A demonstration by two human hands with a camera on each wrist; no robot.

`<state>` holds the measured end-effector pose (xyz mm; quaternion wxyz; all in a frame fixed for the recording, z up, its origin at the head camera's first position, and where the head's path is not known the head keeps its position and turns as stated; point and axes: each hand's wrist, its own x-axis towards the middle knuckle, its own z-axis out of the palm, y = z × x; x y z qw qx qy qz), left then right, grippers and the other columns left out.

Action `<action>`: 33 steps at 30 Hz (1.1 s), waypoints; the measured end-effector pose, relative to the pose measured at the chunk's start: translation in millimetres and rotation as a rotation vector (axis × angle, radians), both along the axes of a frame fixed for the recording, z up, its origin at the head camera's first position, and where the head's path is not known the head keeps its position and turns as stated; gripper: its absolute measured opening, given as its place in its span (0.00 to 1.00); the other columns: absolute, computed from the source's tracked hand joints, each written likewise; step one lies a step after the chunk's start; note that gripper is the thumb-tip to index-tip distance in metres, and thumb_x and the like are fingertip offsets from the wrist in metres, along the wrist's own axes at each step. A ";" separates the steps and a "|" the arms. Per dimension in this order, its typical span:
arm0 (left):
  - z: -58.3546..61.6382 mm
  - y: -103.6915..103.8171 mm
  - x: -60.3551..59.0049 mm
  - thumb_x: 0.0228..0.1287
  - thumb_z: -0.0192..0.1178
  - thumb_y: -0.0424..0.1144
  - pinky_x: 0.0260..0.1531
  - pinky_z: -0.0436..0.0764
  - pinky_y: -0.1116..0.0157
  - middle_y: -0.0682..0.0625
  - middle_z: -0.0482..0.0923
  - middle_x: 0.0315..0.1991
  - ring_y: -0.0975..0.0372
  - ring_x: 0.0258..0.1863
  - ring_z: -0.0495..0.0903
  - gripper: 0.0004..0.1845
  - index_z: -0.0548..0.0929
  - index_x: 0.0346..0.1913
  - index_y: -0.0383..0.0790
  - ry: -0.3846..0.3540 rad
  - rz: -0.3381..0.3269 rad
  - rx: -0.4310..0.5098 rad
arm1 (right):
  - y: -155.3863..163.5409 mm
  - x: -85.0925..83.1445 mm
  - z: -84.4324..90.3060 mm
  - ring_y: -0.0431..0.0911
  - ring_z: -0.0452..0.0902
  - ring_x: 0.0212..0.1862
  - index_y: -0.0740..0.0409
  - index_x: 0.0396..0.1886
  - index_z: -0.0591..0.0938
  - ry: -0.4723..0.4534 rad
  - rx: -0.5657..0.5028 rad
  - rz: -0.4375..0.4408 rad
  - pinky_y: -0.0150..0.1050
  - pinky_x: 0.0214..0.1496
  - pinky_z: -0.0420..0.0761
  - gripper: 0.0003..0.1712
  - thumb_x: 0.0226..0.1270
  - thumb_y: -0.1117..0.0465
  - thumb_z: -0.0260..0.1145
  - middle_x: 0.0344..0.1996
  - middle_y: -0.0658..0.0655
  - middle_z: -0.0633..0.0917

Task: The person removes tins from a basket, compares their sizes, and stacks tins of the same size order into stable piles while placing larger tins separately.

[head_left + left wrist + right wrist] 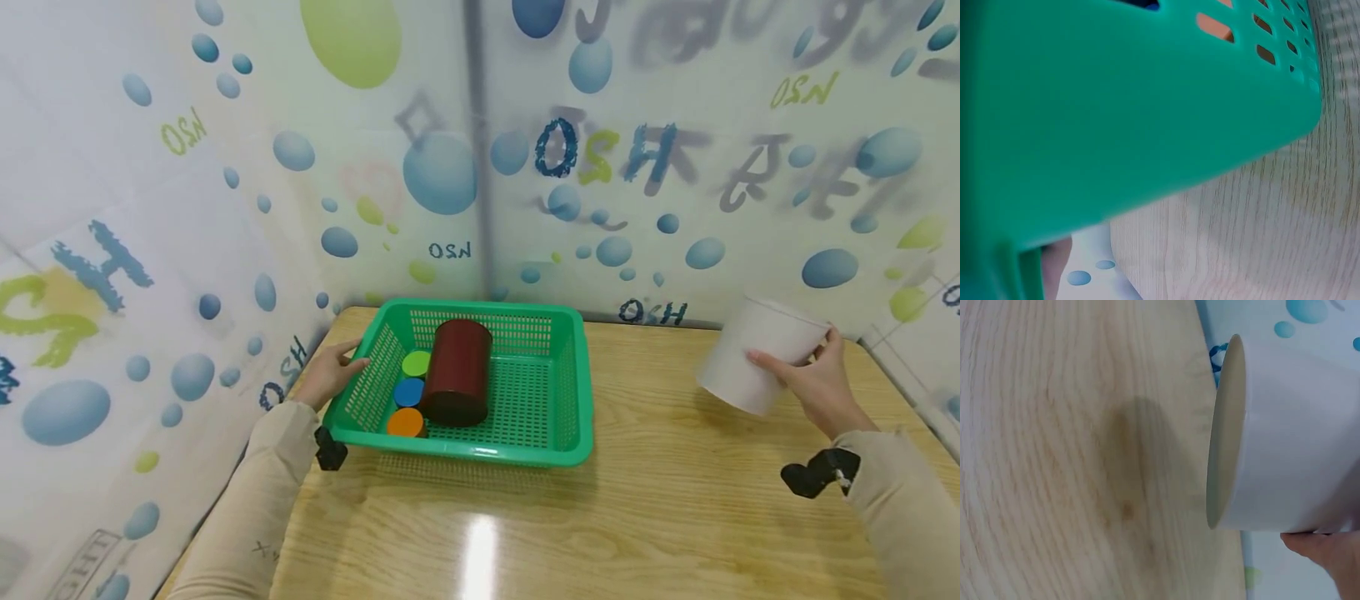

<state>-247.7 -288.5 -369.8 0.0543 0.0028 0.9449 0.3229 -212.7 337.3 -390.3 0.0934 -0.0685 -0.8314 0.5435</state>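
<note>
— Hands first: what has the left hand [327,377]?

— Its fingers curl on the left wall of the green basket [558,385], lower centre; stiff plastic, likely light.

— And the right hand [816,385]?

— At right, it grips the white cup [757,354], tilted above the table [675,508]. Probably light and crushable; hold the side wall gently.

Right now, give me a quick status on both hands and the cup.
Left hand holds green basket rim. Right hand grips white cup, tilted, off the table. Nothing between cup and basket.
</note>
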 end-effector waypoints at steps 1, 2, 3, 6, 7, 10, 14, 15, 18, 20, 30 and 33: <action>0.0 0.2 -0.2 0.66 0.49 0.42 0.37 0.74 0.55 0.28 0.69 0.50 0.48 0.39 0.75 0.29 0.56 0.66 0.34 0.001 0.001 0.001 | 0.8 0.3 -2.2 0.50 0.57 0.52 0.42 0.65 0.35 -0.002 0.009 -0.008 0.28 0.37 0.72 0.51 0.58 0.57 0.63 0.54 0.56 0.55; -0.1 0.4 -0.3 0.66 0.49 0.42 0.35 0.74 0.56 0.28 0.70 0.49 0.49 0.37 0.75 0.29 0.57 0.66 0.34 0.004 0.002 0.002 | 1.9 0.3 -4.6 0.51 0.57 0.53 0.41 0.65 0.35 -0.003 0.017 -0.019 0.31 0.40 0.72 0.51 0.58 0.56 0.63 0.56 0.58 0.54; -0.3 0.6 -0.6 0.66 0.50 0.42 0.33 0.74 0.58 0.29 0.71 0.48 0.51 0.34 0.75 0.29 0.57 0.66 0.34 0.005 0.002 0.002 | 3.9 -0.6 -7.9 0.52 0.56 0.53 0.40 0.65 0.35 0.002 0.017 -0.031 0.35 0.44 0.71 0.51 0.57 0.56 0.63 0.56 0.59 0.53; -1.2 0.2 -0.8 0.65 0.50 0.42 0.31 0.73 0.60 0.30 0.72 0.46 0.54 0.31 0.74 0.29 0.57 0.66 0.34 0.005 0.008 0.003 | 14.1 -7.6 -23.7 0.52 0.54 0.55 0.36 0.65 0.34 0.011 0.011 -0.083 0.42 0.51 0.67 0.54 0.55 0.55 0.65 0.58 0.58 0.52; -1.5 0.1 -0.9 0.65 0.50 0.42 0.31 0.74 0.60 0.30 0.72 0.46 0.54 0.31 0.74 0.29 0.57 0.66 0.33 0.006 0.008 0.002 | 19.4 -11.1 -30.3 0.52 0.54 0.56 0.36 0.65 0.33 0.011 0.010 -0.100 0.45 0.53 0.65 0.55 0.54 0.54 0.66 0.59 0.59 0.51; -1.5 0.0 -0.7 0.66 0.49 0.42 0.35 0.74 0.57 0.29 0.69 0.49 0.50 0.38 0.75 0.29 0.57 0.66 0.33 0.009 0.005 0.000 | 38.6 -23.2 -53.7 0.50 0.53 0.57 0.34 0.64 0.30 0.023 0.015 -0.141 0.43 0.54 0.64 0.59 0.51 0.52 0.68 0.60 0.57 0.50; -0.5 0.4 -0.2 0.66 0.49 0.42 0.39 0.73 0.53 0.28 0.66 0.52 0.45 0.44 0.73 0.29 0.56 0.66 0.33 0.000 0.005 -0.001 | 61.3 -39.0 -83.6 0.52 0.51 0.58 0.32 0.64 0.28 0.053 0.041 -0.151 0.50 0.55 0.60 0.63 0.48 0.50 0.70 0.61 0.58 0.49; -0.3 0.5 -0.3 0.66 0.49 0.42 0.39 0.73 0.53 0.28 0.66 0.52 0.45 0.44 0.73 0.29 0.56 0.66 0.33 -0.005 0.006 -0.002 | 64.8 -42.2 -90.0 0.52 0.51 0.59 0.31 0.63 0.28 0.062 0.040 -0.160 0.51 0.56 0.59 0.64 0.47 0.50 0.71 0.62 0.58 0.48; 0.6 1.0 -0.1 0.66 0.49 0.43 0.39 0.73 0.53 0.28 0.66 0.52 0.46 0.44 0.73 0.30 0.56 0.66 0.34 -0.019 0.012 0.000 | 68.4 -46.7 -100.9 0.53 0.49 0.60 0.30 0.63 0.28 0.086 0.045 -0.171 0.55 0.58 0.55 0.64 0.47 0.51 0.71 0.64 0.57 0.47; 0.8 1.3 -0.1 0.66 0.49 0.43 0.39 0.73 0.53 0.28 0.67 0.52 0.46 0.44 0.73 0.30 0.55 0.67 0.34 -0.024 0.015 0.001 | 62.7 -43.4 -99.0 0.52 0.49 0.61 0.29 0.63 0.29 0.094 0.063 -0.184 0.53 0.60 0.54 0.63 0.47 0.51 0.71 0.64 0.54 0.47; -1.1 0.8 -1.2 0.66 0.49 0.43 0.37 0.74 0.55 0.29 0.68 0.51 0.48 0.41 0.74 0.30 0.55 0.67 0.35 -0.023 0.018 0.013 | 3.7 -0.2 -45.6 0.49 0.43 0.64 0.36 0.65 0.31 0.127 -0.001 -0.154 0.49 0.64 0.44 0.58 0.53 0.60 0.67 0.64 0.55 0.44; -1.5 0.3 -1.3 0.66 0.48 0.43 0.38 0.74 0.55 0.29 0.67 0.51 0.48 0.41 0.74 0.30 0.55 0.67 0.36 -0.026 0.017 0.014 | -0.4 2.1 -46.7 0.46 0.43 0.64 0.37 0.65 0.32 0.155 -0.008 -0.163 0.44 0.64 0.44 0.58 0.52 0.63 0.67 0.64 0.52 0.45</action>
